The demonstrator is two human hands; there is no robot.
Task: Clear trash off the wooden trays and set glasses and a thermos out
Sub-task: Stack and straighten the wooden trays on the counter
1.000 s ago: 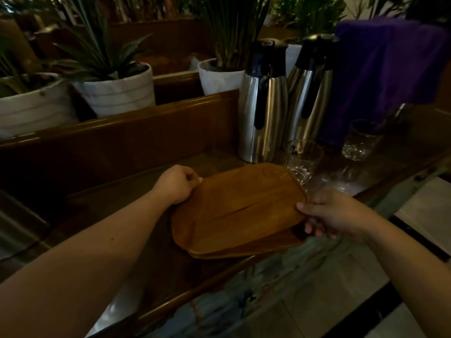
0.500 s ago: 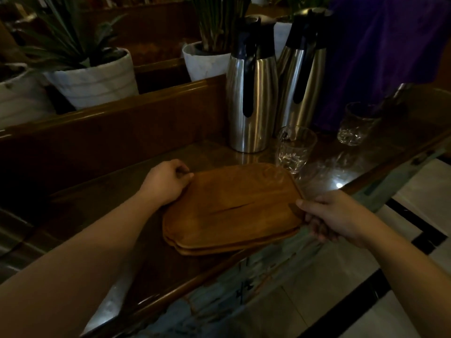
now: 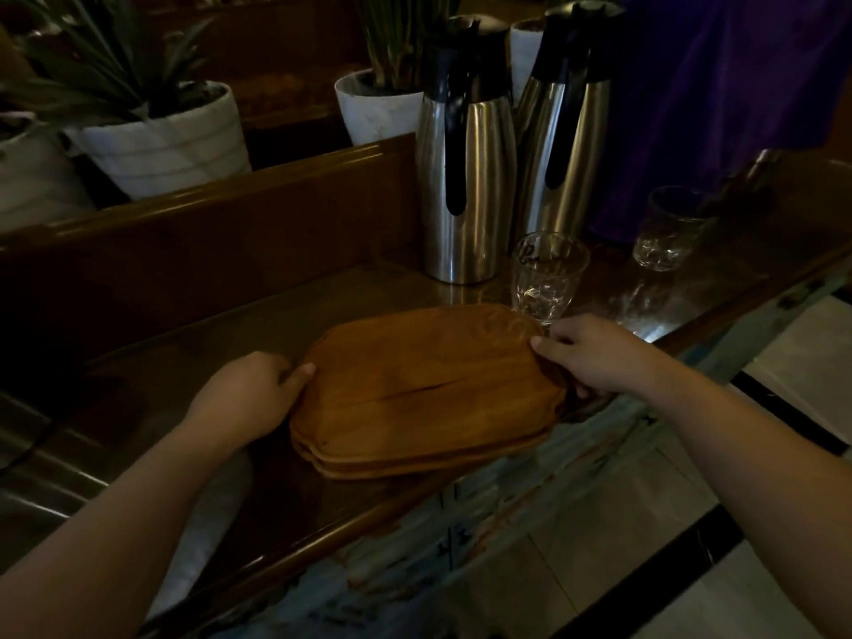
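Stack of wooden trays (image 3: 415, 389) on the desk (image 3: 276, 458): rigid, probably light, fingers of left hand (image 3: 249, 398) and right hand (image 3: 594, 357) clamped on opposite short edges; a fragile glass (image 3: 546, 279) stands just beyond the right fingers (image 3: 544, 348).

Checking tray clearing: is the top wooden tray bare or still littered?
Bare: the top wooden tray shows only wood grain, with nothing lying on it.
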